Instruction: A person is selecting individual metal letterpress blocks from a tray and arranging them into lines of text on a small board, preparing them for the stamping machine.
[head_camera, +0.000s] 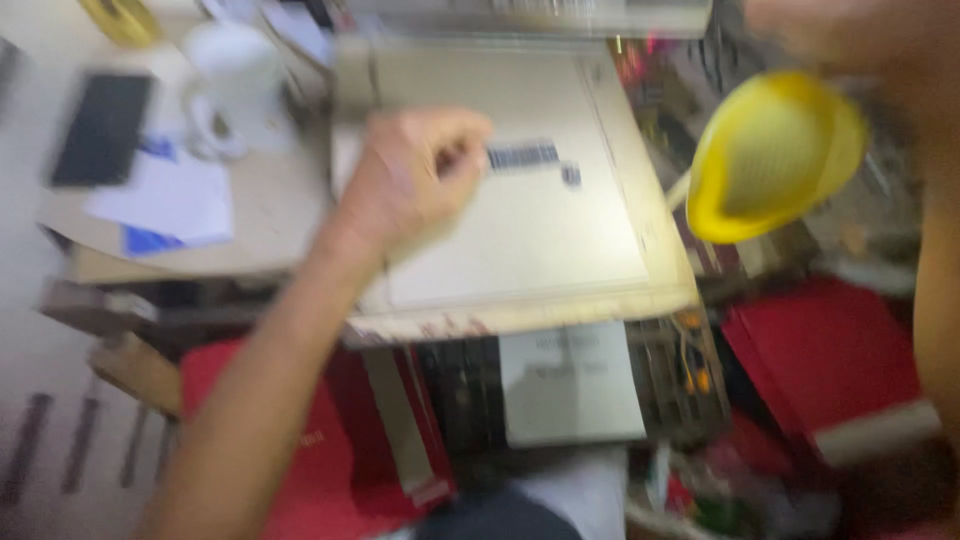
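- Cardboard box (520, 230): a flat, pale brown carton lying broad face up, directly beneath and ahead of the left hand (415, 175). Its long axis appears to run away from the person; a dark label strip (525, 156) lies just beyond the knuckles, set crosswise.
- Left hand: curled into a loose fist and resting on the box's top face, probably to steady or press it. Blur hides whether the fingers pinch anything.
- Yellow strainer (775, 155): a round, mesh-bottomed bowl held up to the right of the box, its hollow facing the camera. Held clear of the carton, it seems simply kept out of the way.
- Right hand: mostly out of frame at the upper right; its grip on the strainer cannot be told.
- White mug (235, 85) and dark phone (100, 125): left of the left hand, on a table (270, 215).
- Red boxes (825, 350): below the right hand, nearer the person.
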